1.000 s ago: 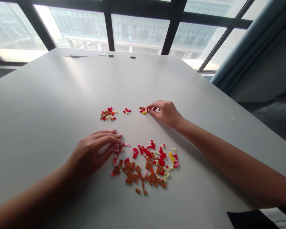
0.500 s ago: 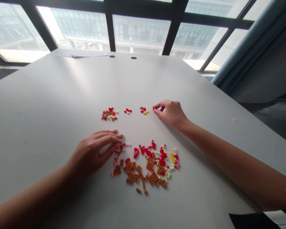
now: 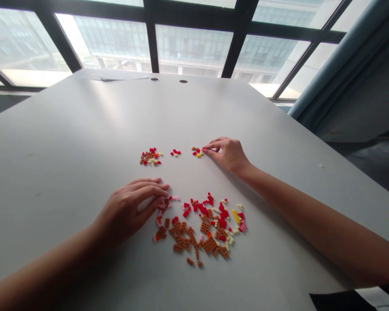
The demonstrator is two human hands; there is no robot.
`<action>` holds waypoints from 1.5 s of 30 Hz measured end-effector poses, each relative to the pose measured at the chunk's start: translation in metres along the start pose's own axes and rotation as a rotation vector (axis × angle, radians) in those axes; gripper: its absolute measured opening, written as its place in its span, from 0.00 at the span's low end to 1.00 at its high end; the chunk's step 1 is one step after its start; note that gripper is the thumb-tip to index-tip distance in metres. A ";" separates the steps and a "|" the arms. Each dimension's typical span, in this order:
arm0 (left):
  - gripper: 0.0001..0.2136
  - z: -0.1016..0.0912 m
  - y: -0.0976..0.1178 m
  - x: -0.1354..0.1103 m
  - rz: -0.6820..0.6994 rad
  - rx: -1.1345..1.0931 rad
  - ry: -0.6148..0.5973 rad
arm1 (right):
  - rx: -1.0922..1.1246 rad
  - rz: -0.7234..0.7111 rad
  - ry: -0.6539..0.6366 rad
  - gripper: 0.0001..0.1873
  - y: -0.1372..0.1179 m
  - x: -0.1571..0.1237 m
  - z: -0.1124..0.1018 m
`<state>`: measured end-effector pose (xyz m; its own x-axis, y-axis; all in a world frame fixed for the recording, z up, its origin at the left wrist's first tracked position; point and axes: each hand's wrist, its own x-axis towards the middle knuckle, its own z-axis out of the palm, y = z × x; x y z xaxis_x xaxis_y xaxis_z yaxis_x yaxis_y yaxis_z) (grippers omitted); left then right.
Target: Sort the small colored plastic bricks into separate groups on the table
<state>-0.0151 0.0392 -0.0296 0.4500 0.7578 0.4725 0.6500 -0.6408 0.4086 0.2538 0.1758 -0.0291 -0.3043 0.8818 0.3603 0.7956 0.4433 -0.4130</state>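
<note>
Small toy bricks lie in a big pile [image 3: 201, 226] on a grey table [image 3: 84, 129]: mostly brown ones on its near side, red ones on its far side, with a few cream, yellow and pink among them. The left hand [image 3: 129, 211] rests palm down on the table at the pile's left edge, holding nothing. Its fingers [image 3: 155, 190] are stretched out side by side, and the tips touch the outermost pink and brown bricks there. Beyond the pile, well apart from it, three small heaps sit in a row. The left heap [image 3: 151, 156] is the largest of them and mixes brown, red and cream. The middle heap [image 3: 175, 152] is a few red bricks only. The right heap [image 3: 197, 151] has red, brown and one yellow. The right hand [image 3: 228, 153] lies beyond the pile too, just beside the right heap, with its wrist on the table. Its thumb and forefinger are pressed together on a tiny red brick [image 3: 203, 150] at that heap's right edge, and the other fingers curl loosely behind. Whether the brick is lifted off the table cannot be told. Far beyond the pile, at the table's far edge, are two round holes [image 3: 154, 79] and a flat sheet [image 3: 123, 77], with windows [image 3: 188, 43] behind them. To the near right of the pile, at the table's corner, lies a dark flat thing [image 3: 337, 298].
</note>
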 end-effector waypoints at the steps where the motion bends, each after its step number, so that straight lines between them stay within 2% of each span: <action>1: 0.08 0.000 0.000 0.000 0.004 0.000 -0.001 | -0.002 -0.010 -0.007 0.06 0.001 -0.001 0.000; 5: 0.07 0.000 -0.001 -0.001 -0.013 -0.014 -0.007 | -0.010 -0.026 -0.016 0.08 0.001 -0.008 -0.009; 7: 0.08 0.000 -0.001 -0.001 -0.022 -0.015 -0.009 | -0.014 -0.026 -0.009 0.08 -0.001 -0.013 -0.021; 9: 0.08 0.000 -0.001 -0.001 -0.029 -0.013 -0.018 | 0.000 -0.044 -0.055 0.05 -0.007 -0.024 -0.039; 12: 0.08 0.000 -0.001 -0.001 -0.038 -0.009 -0.022 | 0.098 -0.170 -0.375 0.04 -0.020 -0.049 -0.067; 15: 0.09 -0.001 -0.001 -0.001 -0.035 -0.001 -0.008 | 0.101 -0.262 -0.463 0.04 -0.034 -0.077 -0.084; 19: 0.08 -0.001 0.000 0.000 -0.023 0.019 -0.017 | 0.075 -0.329 -0.456 0.06 -0.043 -0.103 -0.083; 23: 0.08 -0.001 0.000 0.000 -0.009 0.024 -0.010 | 0.069 -0.335 -0.386 0.10 -0.043 -0.112 -0.076; 30: 0.08 0.000 0.000 0.000 0.001 0.022 0.002 | 0.018 -0.318 -0.346 0.06 -0.040 -0.121 -0.077; 36: 0.07 0.000 -0.002 -0.001 0.007 0.017 -0.005 | -0.011 -0.290 -0.376 0.06 -0.042 -0.121 -0.076; 45: 0.07 0.000 -0.001 -0.002 0.000 0.009 0.008 | -0.009 -0.327 -0.301 0.08 -0.048 -0.120 -0.076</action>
<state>-0.0168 0.0388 -0.0310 0.4455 0.7566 0.4786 0.6556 -0.6398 0.4011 0.2922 0.0360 0.0114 -0.6785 0.7038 0.2103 0.6365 0.7062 -0.3101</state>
